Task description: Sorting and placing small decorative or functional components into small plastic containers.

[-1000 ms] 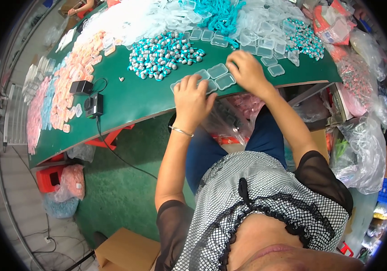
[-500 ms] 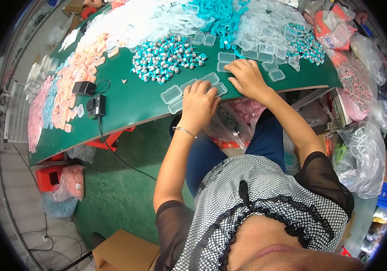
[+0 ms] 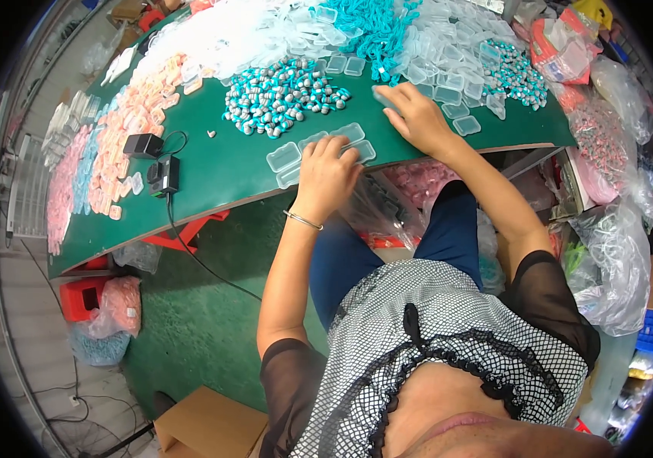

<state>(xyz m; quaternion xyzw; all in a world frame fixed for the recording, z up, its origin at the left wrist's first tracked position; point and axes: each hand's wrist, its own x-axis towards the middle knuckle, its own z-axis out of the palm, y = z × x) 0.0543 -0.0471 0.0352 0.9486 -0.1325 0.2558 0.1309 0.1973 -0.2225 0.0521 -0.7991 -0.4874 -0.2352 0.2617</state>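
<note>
My left hand (image 3: 326,174) lies over a group of small clear plastic boxes (image 3: 284,157) near the table's front edge. Its fingers are bent and slightly apart, touching the boxes, which sit side by side in two rows; part of the group is hidden beneath it. To the right, my right hand (image 3: 418,122) has its thumb and fingers around a clear plastic box (image 3: 378,93), of which only an edge shows at the fingertips. Beyond my hands lies a heap of grey and teal capsule-shaped pieces (image 3: 273,99), with two loose clear boxes (image 3: 354,66) behind it.
Teal cords (image 3: 372,30) and clear boxes (image 3: 448,61) pile up at the back of the green table (image 3: 212,175). Peach pieces (image 3: 124,137) spread leftward, near two small black devices (image 3: 163,175) with a cable. Stuffed plastic bags (image 3: 609,252) stand at right.
My right hand has gathered the two boxes by its fingertips off their spot and drawn slightly up. The box group under my left hand has slid a little left.
</note>
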